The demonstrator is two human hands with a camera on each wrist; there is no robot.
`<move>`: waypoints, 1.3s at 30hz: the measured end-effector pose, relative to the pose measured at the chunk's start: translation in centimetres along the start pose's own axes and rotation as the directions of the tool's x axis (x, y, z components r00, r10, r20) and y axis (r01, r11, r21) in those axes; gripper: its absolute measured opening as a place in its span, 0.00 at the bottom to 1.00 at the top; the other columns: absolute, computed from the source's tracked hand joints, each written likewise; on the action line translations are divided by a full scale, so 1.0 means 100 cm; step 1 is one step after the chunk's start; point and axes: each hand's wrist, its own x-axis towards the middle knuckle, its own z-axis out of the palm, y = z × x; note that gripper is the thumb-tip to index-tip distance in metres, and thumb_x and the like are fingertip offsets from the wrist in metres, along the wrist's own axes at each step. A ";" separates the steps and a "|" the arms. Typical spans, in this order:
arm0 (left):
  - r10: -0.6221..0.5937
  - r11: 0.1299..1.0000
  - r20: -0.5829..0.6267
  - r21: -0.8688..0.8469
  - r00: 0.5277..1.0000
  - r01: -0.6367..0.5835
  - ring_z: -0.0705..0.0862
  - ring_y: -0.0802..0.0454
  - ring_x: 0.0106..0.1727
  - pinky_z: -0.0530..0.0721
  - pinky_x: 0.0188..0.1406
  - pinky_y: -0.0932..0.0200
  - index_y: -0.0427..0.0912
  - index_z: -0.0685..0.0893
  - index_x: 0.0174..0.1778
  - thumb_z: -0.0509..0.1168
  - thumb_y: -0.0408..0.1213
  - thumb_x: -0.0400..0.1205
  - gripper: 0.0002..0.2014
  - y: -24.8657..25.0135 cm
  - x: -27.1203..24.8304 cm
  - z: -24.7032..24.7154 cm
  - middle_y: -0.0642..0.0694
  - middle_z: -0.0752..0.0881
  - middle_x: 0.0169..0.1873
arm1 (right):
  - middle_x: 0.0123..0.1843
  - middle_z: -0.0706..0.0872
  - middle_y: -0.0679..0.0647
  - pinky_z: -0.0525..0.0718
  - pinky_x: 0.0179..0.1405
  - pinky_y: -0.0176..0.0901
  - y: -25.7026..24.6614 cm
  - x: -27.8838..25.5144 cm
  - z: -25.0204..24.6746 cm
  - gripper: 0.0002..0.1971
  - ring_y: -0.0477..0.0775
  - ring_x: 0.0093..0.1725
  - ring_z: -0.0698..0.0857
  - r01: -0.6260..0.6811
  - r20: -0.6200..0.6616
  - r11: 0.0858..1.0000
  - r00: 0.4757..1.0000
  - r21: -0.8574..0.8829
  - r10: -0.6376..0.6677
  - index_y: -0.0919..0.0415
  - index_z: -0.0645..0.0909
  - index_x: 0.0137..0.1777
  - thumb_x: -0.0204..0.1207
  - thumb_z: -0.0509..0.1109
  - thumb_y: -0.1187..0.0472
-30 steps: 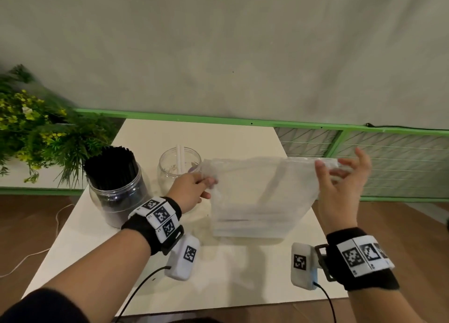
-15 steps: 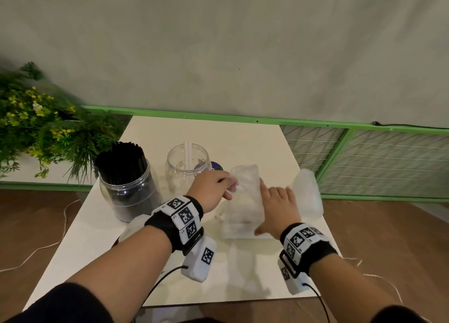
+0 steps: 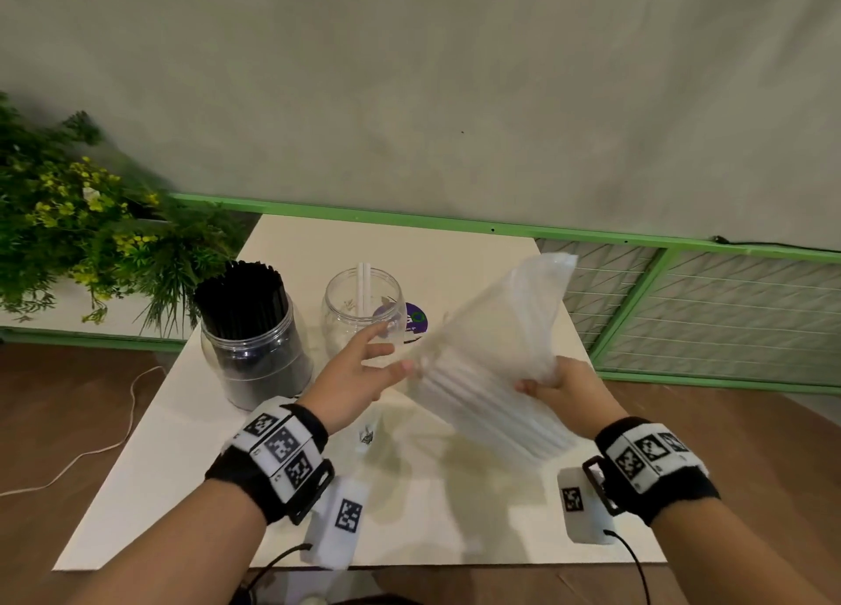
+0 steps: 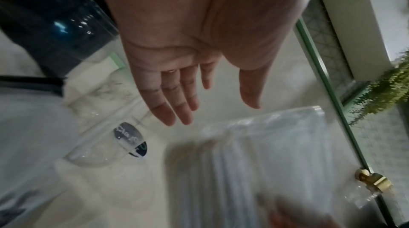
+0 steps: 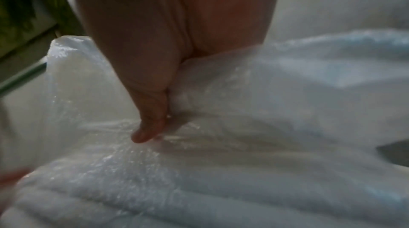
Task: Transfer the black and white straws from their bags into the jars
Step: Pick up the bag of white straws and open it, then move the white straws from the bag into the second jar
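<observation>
My right hand (image 3: 544, 383) grips a clear plastic bag of white straws (image 3: 491, 363) and holds it tilted above the table, its open end up and to the right. In the right wrist view the thumb (image 5: 150, 132) presses into the bag (image 5: 221, 170). My left hand (image 3: 384, 354) is open with straight fingers, just left of the bag, in front of the clear jar (image 3: 359, 313). That jar holds one or two white straws (image 3: 363, 286). The jar of black straws (image 3: 255, 331) stands to its left, full. The left wrist view shows the open palm (image 4: 177, 109) apart from the bag (image 4: 276, 153).
The white table (image 3: 191, 468) has a dark round purple label (image 3: 414, 318) behind the clear jar and some crumpled clear plastic (image 4: 99, 88) near the jars. A green plant (image 3: 82, 240) stands at the left, a green railing (image 3: 637, 313) at the right.
The bag was stretched between both hands, then pressed down on the table. Now my right hand has lifted it tilted, and my left hand has let go and opened.
</observation>
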 end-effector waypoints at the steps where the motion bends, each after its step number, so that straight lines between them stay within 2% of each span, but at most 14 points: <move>1: -0.002 1.000 0.007 -0.007 1.000 0.002 0.83 0.56 0.59 0.82 0.56 0.55 0.63 0.64 0.71 0.76 0.50 0.71 0.36 -0.001 -0.003 -0.001 0.57 0.77 0.63 | 0.43 0.91 0.56 0.85 0.47 0.54 -0.007 -0.003 -0.005 0.12 0.59 0.45 0.88 0.013 -0.001 0.992 1.000 0.122 -0.013 0.59 0.87 0.48 0.72 0.77 0.51; 5: 0.092 0.996 -0.100 -0.004 0.991 -0.093 0.68 0.57 0.73 0.70 0.71 0.53 0.59 0.41 0.82 0.79 0.56 0.60 0.63 0.000 -0.008 -0.001 0.61 0.62 0.73 | 0.43 0.92 0.46 0.84 0.47 0.38 -0.048 -0.013 -0.014 0.07 0.46 0.47 0.89 0.124 -0.017 0.894 0.991 0.430 -0.129 0.54 0.89 0.50 0.74 0.75 0.56; 7: 0.097 0.990 -0.180 -0.083 0.979 -0.113 0.64 0.58 0.76 0.67 0.76 0.49 0.61 0.38 0.81 0.81 0.63 0.51 0.71 0.003 -0.008 -0.003 0.59 0.59 0.78 | 0.45 0.92 0.43 0.81 0.50 0.31 -0.067 -0.017 -0.014 0.06 0.39 0.50 0.88 0.197 -0.076 0.799 0.979 0.568 -0.187 0.53 0.90 0.48 0.75 0.74 0.62; 10: 0.077 0.971 -0.113 -0.215 0.991 -0.100 0.71 0.55 0.75 0.72 0.74 0.44 0.59 0.46 0.82 0.81 0.67 0.44 0.73 0.007 -0.017 -0.011 0.53 0.67 0.77 | 0.45 0.92 0.47 0.82 0.51 0.31 -0.093 -0.019 -0.011 0.06 0.41 0.51 0.88 0.274 -0.165 0.620 0.960 0.735 -0.228 0.55 0.91 0.43 0.74 0.72 0.64; 12: 0.120 0.956 -0.019 -0.267 0.993 -0.121 0.79 0.52 0.70 0.80 0.67 0.47 0.47 0.64 0.78 0.83 0.62 0.47 0.63 0.012 -0.025 -0.017 0.48 0.81 0.68 | 0.47 0.92 0.51 0.83 0.55 0.36 -0.110 -0.019 -0.003 0.07 0.46 0.53 0.88 0.320 -0.178 0.561 0.939 0.764 -0.293 0.59 0.91 0.46 0.75 0.71 0.62; 14: 0.151 0.949 -0.024 -0.276 0.988 -0.152 0.86 0.54 0.59 0.85 0.58 0.56 0.44 0.80 0.62 0.85 0.52 0.52 0.43 0.020 -0.032 -0.022 0.49 0.90 0.55 | 0.52 0.91 0.53 0.83 0.62 0.45 -0.127 -0.020 0.008 0.10 0.50 0.58 0.87 0.373 -0.173 0.573 0.912 0.730 -0.373 0.62 0.88 0.52 0.78 0.67 0.59; 16: 0.152 0.951 -0.145 -0.248 0.978 -0.185 0.89 0.60 0.49 0.86 0.56 0.59 0.47 0.84 0.51 0.85 0.40 0.57 0.27 0.025 -0.035 -0.032 0.55 0.92 0.43 | 0.56 0.90 0.45 0.80 0.63 0.41 -0.142 -0.018 0.019 0.12 0.45 0.62 0.85 0.440 -0.125 0.578 0.855 0.687 -0.503 0.56 0.84 0.59 0.81 0.64 0.55; 19: 0.143 0.965 -0.259 -0.177 0.955 -0.192 0.89 0.62 0.46 0.86 0.47 0.65 0.49 0.84 0.49 0.84 0.40 0.58 0.25 0.024 -0.042 -0.059 0.58 0.92 0.41 | 0.62 0.88 0.50 0.80 0.67 0.47 -0.160 -0.013 0.033 0.19 0.49 0.66 0.83 0.434 0.106 0.609 0.751 0.664 -0.652 0.52 0.80 0.64 0.74 0.77 0.60; 22: 0.153 0.973 -0.285 -0.124 0.946 -0.195 0.89 0.62 0.48 0.85 0.42 0.70 0.49 0.84 0.50 0.80 0.33 0.66 0.19 0.022 -0.054 -0.084 0.58 0.91 0.43 | 0.63 0.87 0.56 0.80 0.68 0.57 -0.171 -0.003 0.051 0.28 0.54 0.66 0.84 0.408 0.200 0.657 0.734 0.634 -0.649 0.61 0.79 0.67 0.67 0.81 0.67; 27: 0.106 0.989 -0.317 -0.069 0.943 -0.134 0.89 0.57 0.52 0.85 0.48 0.66 0.42 0.85 0.55 0.78 0.35 0.65 0.22 0.009 -0.066 -0.119 0.51 0.91 0.49 | 0.54 0.90 0.57 0.84 0.62 0.57 -0.176 0.006 0.093 0.18 0.53 0.58 0.88 0.398 0.180 0.699 0.780 0.594 -0.599 0.67 0.85 0.57 0.67 0.81 0.68; 31: -0.096 0.995 -0.308 -0.058 0.947 0.082 0.88 0.57 0.54 0.85 0.58 0.54 0.46 0.85 0.57 0.85 0.51 0.54 0.35 -0.045 -0.068 -0.130 0.53 0.91 0.50 | 0.42 0.92 0.51 0.87 0.50 0.55 -0.152 0.008 0.151 0.20 0.48 0.45 0.90 0.358 0.254 0.851 0.845 0.384 -0.470 0.59 0.89 0.43 0.60 0.79 0.43; 33: -0.203 0.979 -0.291 -0.078 0.935 0.188 0.88 0.55 0.54 0.83 0.63 0.47 0.49 0.86 0.56 0.84 0.57 0.51 0.37 -0.072 -0.069 -0.127 0.51 0.91 0.49 | 0.39 0.91 0.52 0.86 0.46 0.55 -0.138 0.011 0.178 0.22 0.52 0.42 0.89 0.373 0.299 0.910 0.861 0.179 -0.412 0.59 0.88 0.41 0.62 0.76 0.38; 36: -0.308 0.951 -0.330 -0.086 0.892 0.297 0.86 0.56 0.50 0.83 0.58 0.47 0.54 0.82 0.48 0.82 0.39 0.66 0.19 -0.100 -0.068 -0.120 0.56 0.88 0.41 | 0.45 0.90 0.54 0.82 0.51 0.51 -0.130 0.006 0.202 0.16 0.57 0.48 0.87 0.336 0.366 0.941 0.872 0.032 -0.324 0.60 0.87 0.46 0.73 0.75 0.46; 39: -0.261 0.962 -0.396 -0.028 0.880 0.272 0.85 0.54 0.47 0.84 0.49 0.47 0.52 0.81 0.46 0.80 0.34 0.68 0.17 -0.107 -0.063 -0.119 0.58 0.85 0.34 | 0.47 0.90 0.56 0.81 0.48 0.41 -0.125 0.009 0.211 0.23 0.56 0.50 0.87 0.237 0.393 0.970 0.898 -0.050 -0.198 0.62 0.88 0.49 0.73 0.70 0.40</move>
